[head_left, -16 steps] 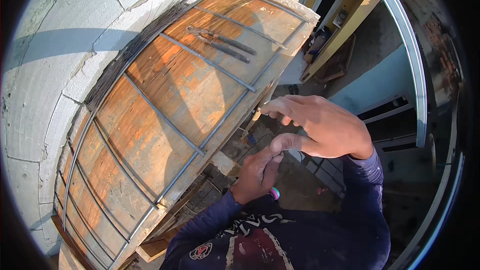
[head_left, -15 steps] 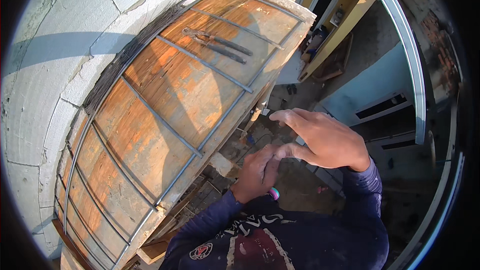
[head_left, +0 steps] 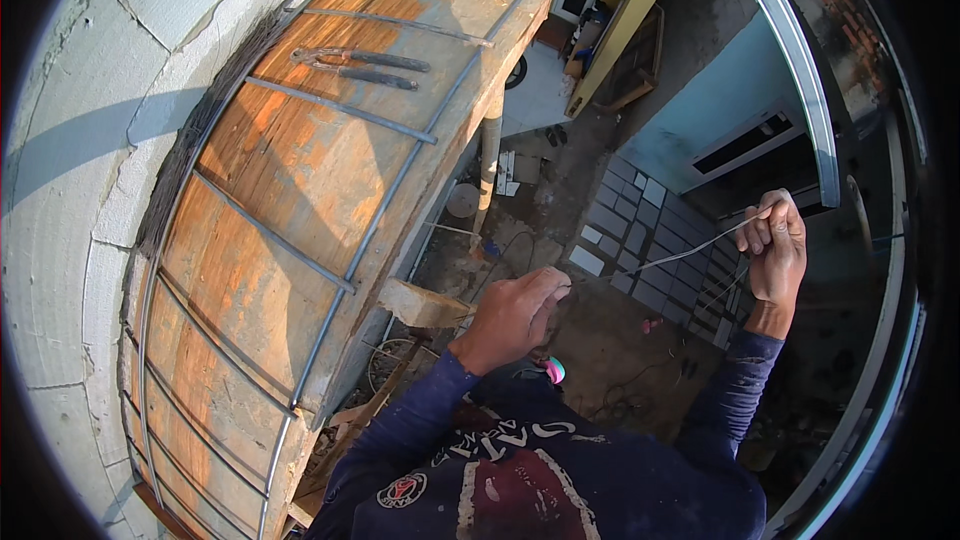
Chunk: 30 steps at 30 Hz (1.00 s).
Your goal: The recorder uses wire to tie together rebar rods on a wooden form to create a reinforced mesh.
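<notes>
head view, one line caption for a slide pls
Both hands, left hand and right hand, stretch a thin wire beside rebar-gridded wooden formwork where pincers rest.

1. The thin wire point(head_left: 680, 255) between the left hand point(head_left: 515, 315) and the right hand point(head_left: 778, 248) is too fine to follow; its ends vanish inside both closed fists.
2. A small pink and teal object point(head_left: 553, 370) sits mostly hidden behind the left wrist; perhaps a spool.
3. The wooden formwork point(head_left: 290, 200) with its steel bars point(head_left: 345, 110) runs off the lower left rim.
4. The far courtyard clutter point(head_left: 600, 35) is too small to identify.
</notes>
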Motion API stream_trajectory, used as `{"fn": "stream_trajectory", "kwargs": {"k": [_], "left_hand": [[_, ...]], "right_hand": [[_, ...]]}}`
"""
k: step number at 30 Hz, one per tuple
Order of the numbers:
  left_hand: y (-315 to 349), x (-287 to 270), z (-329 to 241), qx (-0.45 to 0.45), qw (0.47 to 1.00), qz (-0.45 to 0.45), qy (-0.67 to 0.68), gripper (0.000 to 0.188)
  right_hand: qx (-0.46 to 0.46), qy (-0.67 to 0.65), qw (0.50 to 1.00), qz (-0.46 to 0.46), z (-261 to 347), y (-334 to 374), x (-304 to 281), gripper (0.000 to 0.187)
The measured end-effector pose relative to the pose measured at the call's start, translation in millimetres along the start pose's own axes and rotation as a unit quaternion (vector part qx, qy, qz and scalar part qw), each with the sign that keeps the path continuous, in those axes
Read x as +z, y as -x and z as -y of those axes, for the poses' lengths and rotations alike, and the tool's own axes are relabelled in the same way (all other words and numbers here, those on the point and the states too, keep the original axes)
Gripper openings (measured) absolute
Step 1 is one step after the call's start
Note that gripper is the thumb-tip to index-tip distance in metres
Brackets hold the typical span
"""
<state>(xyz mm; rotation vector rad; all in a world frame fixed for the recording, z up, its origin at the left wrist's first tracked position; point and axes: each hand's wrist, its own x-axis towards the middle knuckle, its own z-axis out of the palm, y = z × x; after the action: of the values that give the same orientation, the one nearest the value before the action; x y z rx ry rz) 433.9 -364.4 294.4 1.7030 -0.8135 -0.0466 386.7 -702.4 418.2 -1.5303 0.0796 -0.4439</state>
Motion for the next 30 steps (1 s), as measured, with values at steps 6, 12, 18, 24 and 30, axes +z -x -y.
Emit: {"fn": "stream_trajectory", "kwargs": {"k": [6, 12, 18, 24, 30], "left_hand": [[11, -5, -10, -0.003, 0.992, 0.084, -0.098, 0.016], [11, -2, -5, -0.034, 0.969, 0.14, -0.202, 0.019], [20, -48, -18, -0.061, 0.966, 0.087, -0.235, 0.018], [41, -58, -45, -0.187, 0.964, -0.167, 0.092, 0.036], [46, -57, -37, -0.152, 0.843, -0.247, 0.452, 0.039]], "right_hand": [[0.157, 0.38, 0.901, -0.136, 3, 31, -107, 0.034], [-0.094, 0.47, 0.866, 0.147, -10, 52, 103, 0.041], [-0.014, 0.282, 0.898, 0.337, -77, 59, 155, 0.018], [0.003, 0.234, 0.915, 0.329, -65, 33, 170, 0.006], [0.017, 0.192, 0.913, 0.359, -61, 18, 182, 0.008]]}}
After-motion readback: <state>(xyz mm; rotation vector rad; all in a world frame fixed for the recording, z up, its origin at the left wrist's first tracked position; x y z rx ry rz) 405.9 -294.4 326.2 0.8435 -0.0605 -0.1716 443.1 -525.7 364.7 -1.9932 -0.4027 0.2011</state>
